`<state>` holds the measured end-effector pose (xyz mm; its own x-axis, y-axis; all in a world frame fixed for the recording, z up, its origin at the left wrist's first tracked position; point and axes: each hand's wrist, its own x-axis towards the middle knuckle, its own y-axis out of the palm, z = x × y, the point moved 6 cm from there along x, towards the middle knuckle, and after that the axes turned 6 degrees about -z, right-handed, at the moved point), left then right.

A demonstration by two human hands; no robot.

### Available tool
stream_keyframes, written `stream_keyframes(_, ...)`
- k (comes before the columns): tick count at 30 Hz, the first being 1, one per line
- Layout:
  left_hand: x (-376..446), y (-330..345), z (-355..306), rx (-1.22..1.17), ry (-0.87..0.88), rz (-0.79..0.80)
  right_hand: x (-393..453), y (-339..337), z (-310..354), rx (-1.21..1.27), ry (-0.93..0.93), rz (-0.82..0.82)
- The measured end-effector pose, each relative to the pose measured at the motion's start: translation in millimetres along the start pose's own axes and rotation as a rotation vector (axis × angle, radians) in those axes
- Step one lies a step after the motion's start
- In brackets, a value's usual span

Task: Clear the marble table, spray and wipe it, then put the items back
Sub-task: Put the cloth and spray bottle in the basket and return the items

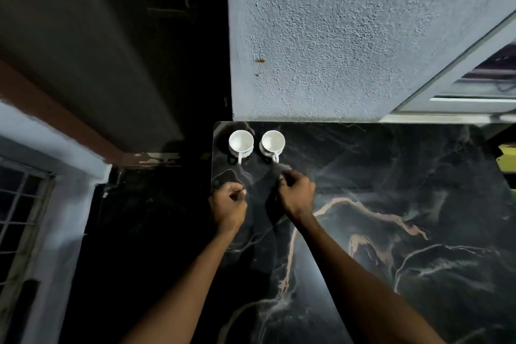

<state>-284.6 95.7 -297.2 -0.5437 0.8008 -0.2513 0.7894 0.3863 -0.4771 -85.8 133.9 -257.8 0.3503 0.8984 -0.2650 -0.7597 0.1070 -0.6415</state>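
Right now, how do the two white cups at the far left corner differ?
The left cup sits nearest the marble table's left edge; the right cup stands further in. The left cup's handle points straight toward the person, while the right cup's angles slightly rightward, toward the right hand. Both are white, upright, apparently empty, and apart from each other.

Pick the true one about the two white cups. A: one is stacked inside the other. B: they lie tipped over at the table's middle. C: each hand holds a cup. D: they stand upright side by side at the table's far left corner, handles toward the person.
D: the left cup and right cup stand upright, apart, at the far left corner of the table, handles pointing back toward the hands, which are short of them.
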Motion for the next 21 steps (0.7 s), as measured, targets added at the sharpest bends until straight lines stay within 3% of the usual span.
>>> stream_keyframes(5,-59,26,-4,0.136,0.149,0.115,-27,-23,-32,-0.187,-0.074,0.088)
stream_keyframes(10,-120,72,-8,0.286,0.152,0.293,-56,-79,-74,-0.188,-0.12,0.106)
stream_keyframes(15,-211,129,-31,0.437,0.219,0.402,-81,-167,-149,-0.245,-0.129,0.07)
stream_keyframes(21,-368,219,-56,0.542,0.299,0.55,-118,-291,-282,-0.316,-0.06,0.069)
